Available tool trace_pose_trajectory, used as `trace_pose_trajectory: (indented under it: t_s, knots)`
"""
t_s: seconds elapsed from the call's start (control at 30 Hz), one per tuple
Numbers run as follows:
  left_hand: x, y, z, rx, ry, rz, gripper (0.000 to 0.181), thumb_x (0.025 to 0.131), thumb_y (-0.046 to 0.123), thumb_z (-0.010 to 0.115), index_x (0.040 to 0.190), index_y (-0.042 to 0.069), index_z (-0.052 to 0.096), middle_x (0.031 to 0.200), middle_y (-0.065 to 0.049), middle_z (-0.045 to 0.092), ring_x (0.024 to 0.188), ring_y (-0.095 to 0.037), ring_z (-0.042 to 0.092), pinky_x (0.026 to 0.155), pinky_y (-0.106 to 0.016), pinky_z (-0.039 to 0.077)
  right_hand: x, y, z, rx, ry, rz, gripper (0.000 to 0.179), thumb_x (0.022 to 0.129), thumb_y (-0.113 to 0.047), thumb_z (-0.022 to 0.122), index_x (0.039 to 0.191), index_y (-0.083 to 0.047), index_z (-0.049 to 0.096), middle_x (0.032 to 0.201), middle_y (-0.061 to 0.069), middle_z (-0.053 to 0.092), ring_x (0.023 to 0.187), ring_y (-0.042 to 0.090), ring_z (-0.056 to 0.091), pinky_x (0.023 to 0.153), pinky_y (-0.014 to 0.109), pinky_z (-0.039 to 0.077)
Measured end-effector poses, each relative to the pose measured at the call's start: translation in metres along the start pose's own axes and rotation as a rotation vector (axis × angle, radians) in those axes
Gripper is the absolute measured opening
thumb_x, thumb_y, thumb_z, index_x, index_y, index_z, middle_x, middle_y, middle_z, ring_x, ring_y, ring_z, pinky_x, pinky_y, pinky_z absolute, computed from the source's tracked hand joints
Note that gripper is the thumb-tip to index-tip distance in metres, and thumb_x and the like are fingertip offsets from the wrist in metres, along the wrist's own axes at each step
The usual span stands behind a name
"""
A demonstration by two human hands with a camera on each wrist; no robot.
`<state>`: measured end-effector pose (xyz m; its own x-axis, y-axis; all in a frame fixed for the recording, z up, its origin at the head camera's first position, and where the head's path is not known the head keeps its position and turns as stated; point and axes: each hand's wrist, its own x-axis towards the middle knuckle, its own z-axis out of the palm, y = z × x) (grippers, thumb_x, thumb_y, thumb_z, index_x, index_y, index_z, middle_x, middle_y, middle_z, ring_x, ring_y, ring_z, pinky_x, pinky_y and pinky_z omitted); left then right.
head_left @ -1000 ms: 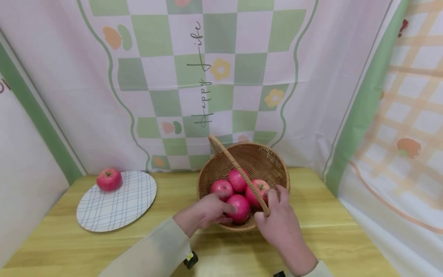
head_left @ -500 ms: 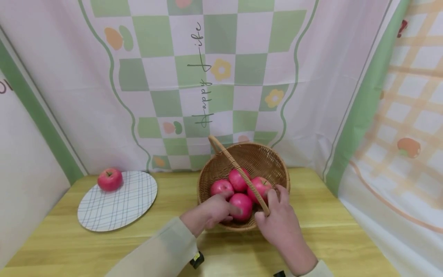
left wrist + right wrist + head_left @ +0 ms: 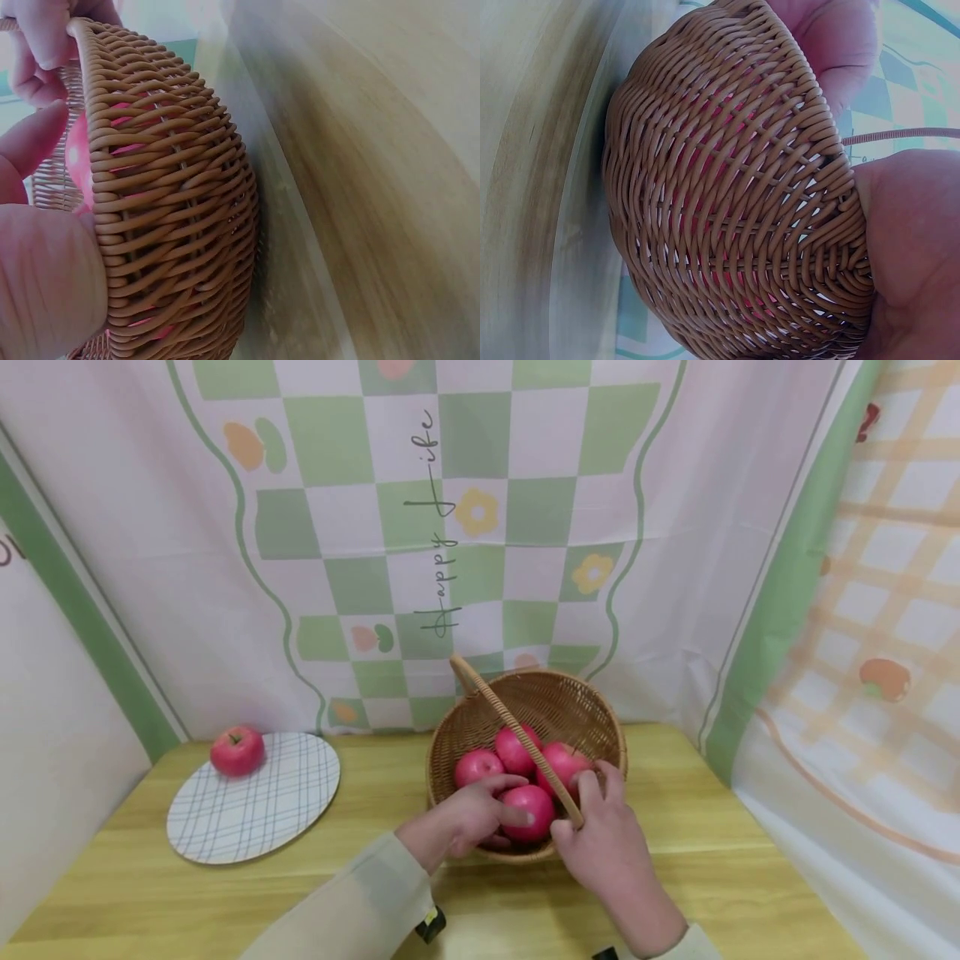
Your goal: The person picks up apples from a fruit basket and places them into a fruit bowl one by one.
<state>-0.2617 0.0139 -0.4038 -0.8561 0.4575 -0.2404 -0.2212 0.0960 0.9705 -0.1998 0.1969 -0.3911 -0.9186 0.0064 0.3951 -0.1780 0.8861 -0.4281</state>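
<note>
A brown wicker basket (image 3: 573, 706) with an arched handle (image 3: 501, 708) holds several red apples. My left hand (image 3: 474, 817) reaches over the front rim and grips the front apple (image 3: 536, 810), thumb on top and fingers round its left side. Behind that apple lie others: a left apple (image 3: 478, 766), a back apple (image 3: 516, 750) and a right apple (image 3: 561, 763). At the right rim my right hand (image 3: 609, 843) holds the basket beside the handle's near end. In the left wrist view, the woven wall (image 3: 176, 195) hides most of the fruit.
A round white plate with blue grid lines (image 3: 255, 822) lies at the left of the wooden table (image 3: 375, 893). One red apple (image 3: 237, 752) sits near its back edge. Patterned cloth (image 3: 480, 435) hangs behind the table, with more cloth at both sides.
My left hand has moved slightly right, and the front apple has shifted right with it inside the basket. My right hand and the basket stay in place.
</note>
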Motion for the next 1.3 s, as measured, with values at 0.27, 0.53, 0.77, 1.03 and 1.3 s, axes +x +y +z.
trace_pose_trajectory:
  t_s: [0.27, 0.53, 0.77, 1.03, 1.3]
  knots:
    - [-0.0004, 0.0019, -0.0011, 0.123, -0.005, 0.069, 0.024, 0.088, 0.018, 0.076, 0.112, 0.015, 0.072, 0.105, 0.0, 0.069, 0.099, -0.016, 0.061, 0.083, -0.033, 0.051, 0.0002, 0.0004, -0.0018, 0.013, -0.042, 0.022, 0.044, 0.075, -0.012, 0.065, 0.114, 0.0, 0.049, 0.144, 0.03, 0.028, 0.069, 0.034, 0.055, 0.058, 0.042, 0.049]
    - [-0.0014, 0.0013, 0.0004, 0.251, -0.016, 0.166, 0.066, 0.084, 0.015, 0.082, 0.143, 0.03, 0.056, 0.137, -0.006, 0.051, 0.111, -0.023, 0.053, 0.081, -0.037, 0.052, 0.0003, 0.0011, -0.0016, 0.012, -0.048, 0.021, 0.047, 0.075, -0.011, 0.066, 0.117, 0.001, 0.049, 0.144, 0.03, 0.027, 0.066, 0.031, 0.053, 0.053, 0.037, 0.046]
    - [0.0011, 0.0015, 0.0013, 0.309, -0.049, 0.172, 0.061, 0.075, 0.012, 0.089, 0.128, 0.029, 0.065, 0.143, -0.008, 0.041, 0.124, -0.027, 0.04, 0.099, -0.045, 0.042, -0.0003, 0.0003, -0.0026, 0.023, -0.063, 0.032, 0.045, 0.074, -0.011, 0.066, 0.116, -0.004, 0.05, 0.146, 0.031, 0.026, 0.068, 0.031, 0.053, 0.054, 0.037, 0.044]
    - [0.0, 0.0013, 0.0001, 0.191, -0.155, 0.197, 0.061, 0.077, -0.001, 0.084, 0.128, 0.027, 0.064, 0.117, -0.001, 0.061, 0.102, -0.019, 0.059, 0.082, -0.032, 0.053, -0.0007, 0.0001, -0.0026, 0.021, -0.048, 0.04, 0.046, 0.073, -0.01, 0.065, 0.117, -0.005, 0.051, 0.145, 0.029, 0.027, 0.069, 0.034, 0.055, 0.055, 0.04, 0.046]
    - [-0.0045, -0.0009, -0.0017, 0.013, -0.07, 0.197, 0.066, 0.079, -0.006, 0.081, 0.135, 0.023, 0.062, 0.122, -0.011, 0.057, 0.099, -0.024, 0.064, 0.069, -0.039, 0.06, 0.0002, 0.0004, -0.0007, 0.036, 0.004, 0.023, 0.047, 0.072, -0.01, 0.066, 0.116, -0.003, 0.051, 0.142, 0.031, 0.031, 0.073, 0.041, 0.058, 0.058, 0.047, 0.05]
